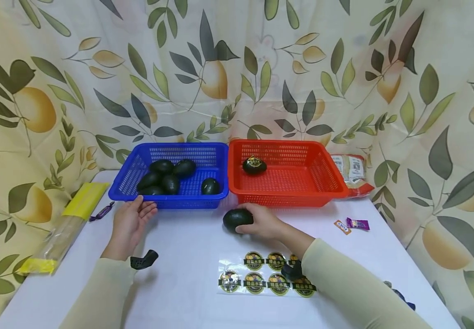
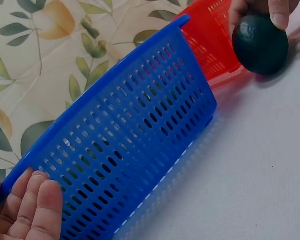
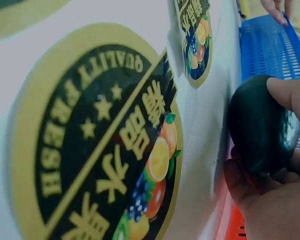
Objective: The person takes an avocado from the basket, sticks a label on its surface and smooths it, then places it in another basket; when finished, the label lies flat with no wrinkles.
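Note:
My right hand (image 1: 263, 220) grips a dark green avocado (image 1: 235, 220) above the white table, in front of the red basket (image 1: 290, 199). In the right wrist view, the thumb and fingers curl round this avocado (image 3: 257, 125). My left hand (image 1: 132, 221) is at the front left corner of the blue basket (image 1: 192, 202). The left wrist view has its thumb at the rim and its fingers (image 2: 47, 205) against the outer wall, pinching the edge. Several avocados (image 1: 170, 183) lie in the blue basket. One avocado with a gold label (image 1: 255, 165) sits in the red basket.
A sheet of round black-and-gold stickers (image 1: 255, 283) lies below my right forearm. A yellow-ended clear package (image 1: 66, 224) and a purple wrapped candy (image 1: 102, 211) are at left. Small packets (image 1: 357, 224) and a red-white bag (image 1: 352, 171) lie at right. A patterned curtain stands behind.

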Demonstrator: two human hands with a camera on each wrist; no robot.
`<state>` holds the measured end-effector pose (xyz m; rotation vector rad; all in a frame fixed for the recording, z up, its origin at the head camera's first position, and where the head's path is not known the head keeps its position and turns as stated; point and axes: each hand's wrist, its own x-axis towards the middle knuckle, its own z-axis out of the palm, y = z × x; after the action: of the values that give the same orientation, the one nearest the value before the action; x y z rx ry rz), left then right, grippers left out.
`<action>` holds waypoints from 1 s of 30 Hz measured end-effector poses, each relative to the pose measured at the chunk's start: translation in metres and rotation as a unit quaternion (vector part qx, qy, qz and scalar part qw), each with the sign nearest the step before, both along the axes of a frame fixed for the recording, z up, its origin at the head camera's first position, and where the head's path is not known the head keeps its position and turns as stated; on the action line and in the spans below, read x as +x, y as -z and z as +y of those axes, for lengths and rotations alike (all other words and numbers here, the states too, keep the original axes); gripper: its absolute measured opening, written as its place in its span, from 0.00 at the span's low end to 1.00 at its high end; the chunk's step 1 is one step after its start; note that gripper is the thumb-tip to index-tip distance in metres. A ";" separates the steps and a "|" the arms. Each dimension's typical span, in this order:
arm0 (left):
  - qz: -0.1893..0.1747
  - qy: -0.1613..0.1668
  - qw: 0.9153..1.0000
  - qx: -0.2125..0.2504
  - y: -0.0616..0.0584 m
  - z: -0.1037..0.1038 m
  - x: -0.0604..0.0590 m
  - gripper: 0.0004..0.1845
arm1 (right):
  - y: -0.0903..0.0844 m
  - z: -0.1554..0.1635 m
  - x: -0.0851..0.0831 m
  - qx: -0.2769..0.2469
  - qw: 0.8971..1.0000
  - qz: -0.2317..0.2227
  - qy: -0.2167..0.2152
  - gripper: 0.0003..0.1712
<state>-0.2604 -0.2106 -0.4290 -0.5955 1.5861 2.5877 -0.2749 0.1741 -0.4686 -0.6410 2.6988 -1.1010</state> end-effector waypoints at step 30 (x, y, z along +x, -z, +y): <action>0.248 0.398 0.615 -0.634 0.027 0.165 0.080 0.15 | -0.011 0.037 0.080 0.060 0.990 0.076 -0.107 0.14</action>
<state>-0.1801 -0.0451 -0.4561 0.8211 2.7464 0.6724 -0.1947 0.2107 -0.4574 -1.0026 2.7137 -0.8631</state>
